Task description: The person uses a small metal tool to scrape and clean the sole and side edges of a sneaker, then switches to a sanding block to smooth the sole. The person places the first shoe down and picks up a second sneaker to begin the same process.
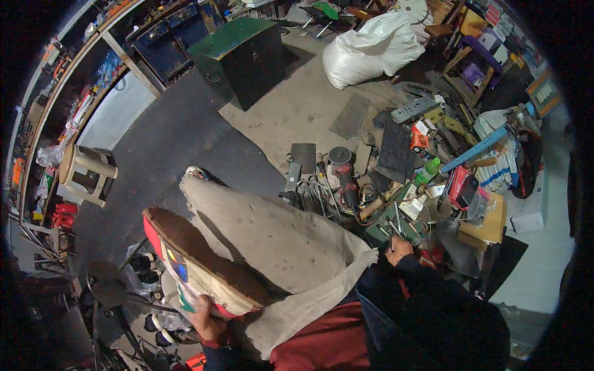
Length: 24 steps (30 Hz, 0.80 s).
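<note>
Burlap sacking (272,241) is draped over a flat board (192,260) gripped at its near edge by the left hand (207,321), while the right hand (399,247) is closed around small tools (396,229) further right.

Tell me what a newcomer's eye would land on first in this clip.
The grey-beige cloth draped across the middle, with a flat printed board gripped from below by the left hand. To the right, the right hand reaches into a floor heap of tools around an angle grinder. A white sack sits at the top.
</note>
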Tool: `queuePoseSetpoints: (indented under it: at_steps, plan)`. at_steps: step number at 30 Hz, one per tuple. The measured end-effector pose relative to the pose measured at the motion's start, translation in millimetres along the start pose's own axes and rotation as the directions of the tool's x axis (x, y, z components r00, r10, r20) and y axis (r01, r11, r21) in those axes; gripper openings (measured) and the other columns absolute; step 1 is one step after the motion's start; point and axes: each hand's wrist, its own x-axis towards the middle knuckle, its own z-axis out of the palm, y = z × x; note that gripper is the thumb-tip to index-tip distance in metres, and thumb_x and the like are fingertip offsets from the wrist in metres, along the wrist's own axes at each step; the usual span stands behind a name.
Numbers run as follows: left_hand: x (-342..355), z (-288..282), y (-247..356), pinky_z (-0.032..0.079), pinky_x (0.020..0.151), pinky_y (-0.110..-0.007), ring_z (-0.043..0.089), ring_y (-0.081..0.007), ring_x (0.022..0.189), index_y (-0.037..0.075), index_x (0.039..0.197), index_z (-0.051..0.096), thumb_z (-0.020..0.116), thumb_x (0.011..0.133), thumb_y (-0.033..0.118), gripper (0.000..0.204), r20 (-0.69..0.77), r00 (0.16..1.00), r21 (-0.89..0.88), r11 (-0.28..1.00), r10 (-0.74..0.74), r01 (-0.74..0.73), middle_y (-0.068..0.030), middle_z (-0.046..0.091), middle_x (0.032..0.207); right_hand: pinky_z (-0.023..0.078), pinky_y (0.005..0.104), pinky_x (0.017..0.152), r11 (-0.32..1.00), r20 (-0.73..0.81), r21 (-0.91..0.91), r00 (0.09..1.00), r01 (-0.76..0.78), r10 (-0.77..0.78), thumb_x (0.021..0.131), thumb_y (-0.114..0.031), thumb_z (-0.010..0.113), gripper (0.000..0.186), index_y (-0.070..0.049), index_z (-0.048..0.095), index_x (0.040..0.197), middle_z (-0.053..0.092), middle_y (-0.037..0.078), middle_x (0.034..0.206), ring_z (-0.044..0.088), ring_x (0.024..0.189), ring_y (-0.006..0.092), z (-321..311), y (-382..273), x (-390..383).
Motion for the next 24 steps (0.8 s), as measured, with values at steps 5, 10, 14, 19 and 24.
queuePoseSetpoints:
  at_steps: [5,10,14,19,24]
  plan:
    - [-0.7,-16.2,39.3,0.054,0.090,-0.040,0.066,-0.0262,0.103,-0.003,0.138,0.052,0.071,0.093,0.038,0.064,-0.233,0.956,-0.008,0.983,0.176,-0.183,-0.0139,0.066,0.120,0.048,0.0508,0.059,0.975,-0.240,0.182,0.967,0.130,-0.084,0.087,-0.020,0.070,0.027,-0.001,0.052,0.097,0.057,0.020,0.072,0.060,0.066,0.0426,-19.4,-42.7,32.9]
    - [-19.2,-72.2,85.7,0.056,0.063,-0.035,0.063,-0.0167,0.066,-0.005,0.125,0.065,0.061,0.104,0.030,0.042,-0.035,0.872,0.585,0.717,0.489,-0.379,-0.0086,0.068,0.082,0.052,0.0366,0.051,0.716,0.008,0.698,1.000,-0.025,0.027,0.103,-0.019,0.060,0.027,0.000,0.052,0.120,0.061,0.009,0.079,0.062,0.058,0.0188,-21.6,-124.5,91.0]
    - [-38.6,-124.5,90.7,0.055,0.065,-0.032,0.060,-0.0139,0.063,0.002,0.141,0.061,0.051,0.108,0.016,0.037,-0.131,0.861,0.652,0.697,0.491,-0.298,-0.0056,0.067,0.080,0.047,0.0324,0.047,0.699,0.274,0.690,0.962,-0.187,-0.013,0.099,-0.024,0.067,0.038,-0.002,0.049,0.126,0.062,0.009,0.081,0.056,0.052,0.0148,-4.4,-188.1,135.1]
    - [-34.1,-179.0,74.6,0.057,0.064,-0.036,0.064,-0.0265,0.083,0.002,0.152,0.046,0.055,0.105,0.030,0.056,-0.184,0.856,0.619,0.733,0.484,-0.282,-0.0183,0.061,0.120,0.053,0.0413,0.084,0.887,0.123,0.455,0.982,0.073,-0.144,0.084,-0.035,0.081,0.041,-0.002,0.069,0.105,0.073,0.016,0.095,0.070,0.088,0.0304,58.9,-236.4,175.4]
    - [-18.1,-186.6,56.8,0.049,0.107,-0.042,0.052,-0.0346,0.132,0.005,0.154,0.039,0.048,0.106,0.048,0.066,-0.493,0.863,0.116,0.991,0.111,-0.061,-0.0232,0.050,0.147,0.052,0.0480,0.096,0.982,0.246,0.187,0.967,0.012,-0.058,0.086,-0.028,0.077,0.056,-0.001,0.061,0.132,0.070,0.024,0.118,0.066,0.113,0.0408,128.0,-255.7,216.2]
